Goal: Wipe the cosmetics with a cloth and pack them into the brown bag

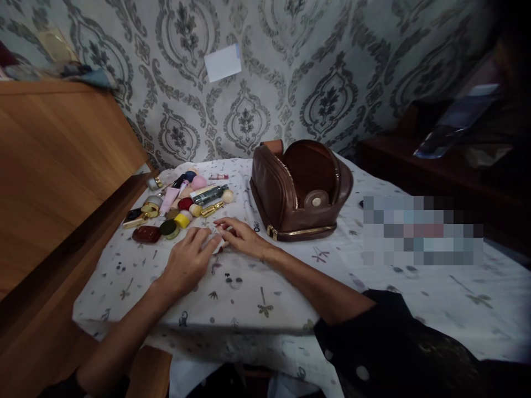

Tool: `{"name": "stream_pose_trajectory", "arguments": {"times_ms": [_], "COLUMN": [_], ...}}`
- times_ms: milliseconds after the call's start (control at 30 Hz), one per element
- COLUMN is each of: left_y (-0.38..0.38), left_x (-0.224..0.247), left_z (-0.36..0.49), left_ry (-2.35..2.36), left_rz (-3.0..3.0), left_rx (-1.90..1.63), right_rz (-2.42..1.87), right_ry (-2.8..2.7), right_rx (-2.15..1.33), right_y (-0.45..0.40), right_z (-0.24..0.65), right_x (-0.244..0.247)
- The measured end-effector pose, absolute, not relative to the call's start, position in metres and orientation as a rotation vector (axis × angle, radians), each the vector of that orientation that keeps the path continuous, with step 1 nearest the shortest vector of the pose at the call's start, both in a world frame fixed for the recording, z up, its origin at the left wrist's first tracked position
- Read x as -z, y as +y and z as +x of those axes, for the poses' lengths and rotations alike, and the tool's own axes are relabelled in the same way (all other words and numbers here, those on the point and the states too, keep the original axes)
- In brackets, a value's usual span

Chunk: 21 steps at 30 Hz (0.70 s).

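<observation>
My left hand (188, 255) and my right hand (241, 237) meet low over the cloth, fingertips closed around a small whitish thing with a dark red part. The fingers cover most of it, so its kind cannot be made out. Just beyond them lies a heap of cosmetics: a gold tube (212, 208), a yellow-sided jar (181, 220), a round dark green container (169, 229), a brown-red case (146, 234), a pink tube (169, 200) and a pink sponge (199, 182). To the right of my hands stands a brown leather bag (271, 190), its top unzipped and its flap raised.
A white patterned cloth (265, 287) covers the table. A wooden panel (53, 166) rises on the left, and a papered wall (249, 110) stands behind. One small pink tube (219, 177) lies behind the heap. On the right, a patch of the table is pixelated.
</observation>
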<state>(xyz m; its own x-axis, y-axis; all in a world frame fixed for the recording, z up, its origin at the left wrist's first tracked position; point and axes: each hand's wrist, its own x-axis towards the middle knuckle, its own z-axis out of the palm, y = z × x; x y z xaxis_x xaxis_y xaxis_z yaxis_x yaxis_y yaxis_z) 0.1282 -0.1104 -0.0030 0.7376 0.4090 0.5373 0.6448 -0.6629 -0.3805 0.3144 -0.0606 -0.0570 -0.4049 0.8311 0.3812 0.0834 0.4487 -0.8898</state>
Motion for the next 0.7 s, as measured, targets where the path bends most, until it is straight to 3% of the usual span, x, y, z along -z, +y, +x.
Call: {"name": "stream_pose_trajectory", "arguments": {"times_ms": [700], "left_y": [-0.104], "left_x": [0.038], "left_z": [0.113], "left_ry": [-0.813], "left_rz": [-2.525], "left_rx": [0.826], "right_rz": [-0.978], "right_ry": [-1.781], "right_rx": [-1.023], "right_y": [-0.061], "right_z": [0.316], "right_x": [0.057]}}
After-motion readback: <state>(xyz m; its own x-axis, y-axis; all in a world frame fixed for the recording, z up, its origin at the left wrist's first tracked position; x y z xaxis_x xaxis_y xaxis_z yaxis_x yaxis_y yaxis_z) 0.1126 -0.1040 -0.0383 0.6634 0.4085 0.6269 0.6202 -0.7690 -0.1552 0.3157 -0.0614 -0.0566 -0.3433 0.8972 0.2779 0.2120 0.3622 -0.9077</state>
